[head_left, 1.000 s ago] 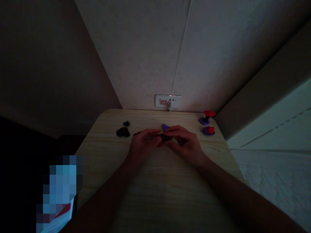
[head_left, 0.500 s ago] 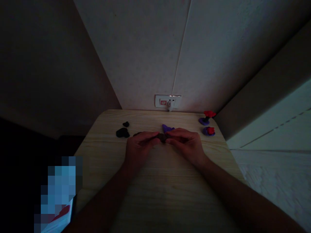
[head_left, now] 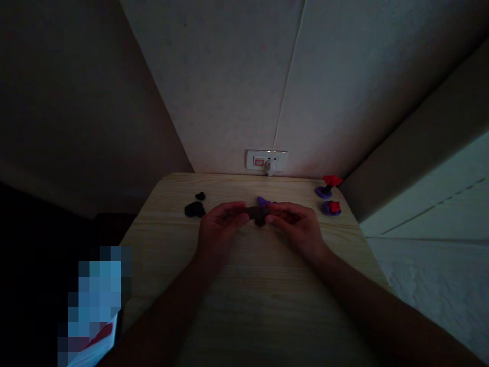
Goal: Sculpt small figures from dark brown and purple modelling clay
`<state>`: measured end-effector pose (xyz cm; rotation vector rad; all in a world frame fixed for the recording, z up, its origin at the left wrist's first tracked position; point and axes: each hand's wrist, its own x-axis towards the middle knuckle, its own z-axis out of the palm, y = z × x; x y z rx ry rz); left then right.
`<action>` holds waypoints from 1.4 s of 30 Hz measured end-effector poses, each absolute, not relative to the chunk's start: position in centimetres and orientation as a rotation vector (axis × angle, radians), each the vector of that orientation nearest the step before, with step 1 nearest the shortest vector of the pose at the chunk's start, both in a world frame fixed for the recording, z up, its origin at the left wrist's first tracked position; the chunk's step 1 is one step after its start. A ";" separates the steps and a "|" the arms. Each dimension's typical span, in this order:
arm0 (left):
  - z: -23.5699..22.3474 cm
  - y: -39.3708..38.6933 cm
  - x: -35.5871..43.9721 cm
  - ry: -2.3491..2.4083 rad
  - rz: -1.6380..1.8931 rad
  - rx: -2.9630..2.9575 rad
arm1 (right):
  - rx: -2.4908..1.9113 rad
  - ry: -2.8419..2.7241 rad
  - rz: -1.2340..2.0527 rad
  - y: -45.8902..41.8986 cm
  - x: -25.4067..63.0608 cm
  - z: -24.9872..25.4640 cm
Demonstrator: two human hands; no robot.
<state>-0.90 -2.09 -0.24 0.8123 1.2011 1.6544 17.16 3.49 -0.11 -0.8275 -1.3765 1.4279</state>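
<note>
Over the middle of a pale wooden table (head_left: 244, 285), both hands pinch one small dark brown lump of modelling clay (head_left: 256, 213). My left hand (head_left: 223, 224) grips its left end between thumb and fingers. At the other end, my right hand (head_left: 296, 221) holds it the same way. The lump is stretched sideways, with a darker bulge below its right part. Just behind it lies a purple clay piece (head_left: 262, 201), partly covered by the right fingers. Dim light hides the fine detail of the clay.
Left of my hands lie a large black lump (head_left: 195, 209) and a small black lump (head_left: 200, 195). At the back right stand a red figure on a purple base (head_left: 324, 192) and a purple cup shape with red inside (head_left: 331, 207). A wall socket (head_left: 266, 160) holds a plug.
My hands have moved slightly apart, and more of the brown clay shows between them. The view has shifted a little.
</note>
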 end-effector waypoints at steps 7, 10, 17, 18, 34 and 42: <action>-0.6 -2.3 -1.0 1.250 1.650 0.830 | -0.805 -1.448 1.292 3.2 17.2 0.2; -0.4 -2.4 -0.8 1.243 1.665 0.850 | -0.821 -1.438 1.342 3.1 17.1 0.3; 0.7 -2.6 -0.3 1.207 1.530 0.979 | -0.777 -1.442 1.382 3.0 17.1 -0.1; 0.7 -2.6 -0.3 1.225 1.519 0.997 | -0.773 -1.483 1.381 3.0 17.1 -0.1; 0.2 -2.7 -0.1 1.222 1.539 1.211 | -0.851 -1.661 1.307 2.5 17.0 0.2; -0.3 -2.8 0.0 1.294 1.563 1.261 | -0.807 -1.498 1.464 2.9 17.0 0.5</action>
